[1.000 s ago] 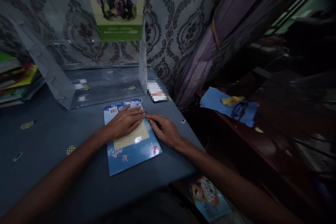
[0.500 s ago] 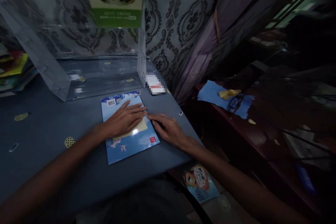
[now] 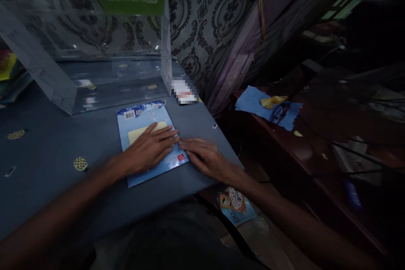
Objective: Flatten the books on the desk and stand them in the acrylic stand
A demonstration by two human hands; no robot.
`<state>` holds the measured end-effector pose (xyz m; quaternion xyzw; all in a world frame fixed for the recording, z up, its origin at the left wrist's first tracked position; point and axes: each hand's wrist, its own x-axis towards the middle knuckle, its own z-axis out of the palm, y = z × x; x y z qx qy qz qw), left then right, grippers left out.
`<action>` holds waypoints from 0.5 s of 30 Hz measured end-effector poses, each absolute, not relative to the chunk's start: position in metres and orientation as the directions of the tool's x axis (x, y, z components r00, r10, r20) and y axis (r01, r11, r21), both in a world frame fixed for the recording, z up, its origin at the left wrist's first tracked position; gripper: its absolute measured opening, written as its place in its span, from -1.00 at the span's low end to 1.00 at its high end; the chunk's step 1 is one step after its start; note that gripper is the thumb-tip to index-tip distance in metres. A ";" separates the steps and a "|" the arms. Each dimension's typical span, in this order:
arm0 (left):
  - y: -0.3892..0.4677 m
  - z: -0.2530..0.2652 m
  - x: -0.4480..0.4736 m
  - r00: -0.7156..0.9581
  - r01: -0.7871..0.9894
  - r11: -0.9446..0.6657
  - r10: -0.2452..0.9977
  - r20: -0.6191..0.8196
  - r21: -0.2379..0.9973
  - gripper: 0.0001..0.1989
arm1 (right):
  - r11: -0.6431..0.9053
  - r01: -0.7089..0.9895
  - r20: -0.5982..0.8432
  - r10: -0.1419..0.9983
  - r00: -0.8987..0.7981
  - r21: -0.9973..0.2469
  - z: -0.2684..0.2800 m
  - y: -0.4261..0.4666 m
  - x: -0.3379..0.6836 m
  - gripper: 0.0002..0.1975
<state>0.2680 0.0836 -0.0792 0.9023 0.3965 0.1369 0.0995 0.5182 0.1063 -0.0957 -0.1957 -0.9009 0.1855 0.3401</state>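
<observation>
Both hands have slid toward the near end of the book since a second ago, baring its cream panel beyond the fingers. Under both hands spreads the blue table (image 3: pixel 47 164); a clear acrylic stand (image 3: pixel 41 80) rises beyond the left hand. The blue book (image 3: pixel 142 118) lies flat beneath the left hand (image 3: pixel 148 149) — fingers straight and together, pressing it. The right hand (image 3: pixel 205 158) lies flat just beside the book's right edge — fingers together, gripping nothing.
</observation>
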 end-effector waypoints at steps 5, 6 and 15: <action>0.068 -0.080 0.275 0.685 0.664 -0.703 0.708 0.169 0.253 -0.57 | 0.841 0.273 0.510 0.509 -0.694 -0.468 -0.088 0.094 0.525 -0.74; 0.064 -0.080 0.276 0.687 0.667 -0.704 0.708 0.166 0.243 -0.57 | 0.838 0.271 0.503 0.510 -0.698 -0.474 -0.087 0.092 0.526 -0.74; 0.043 -0.081 0.286 0.714 0.643 -0.747 0.665 0.218 0.171 -0.56 | 0.845 0.231 0.526 0.490 -0.695 -0.483 -0.088 0.076 0.537 -0.68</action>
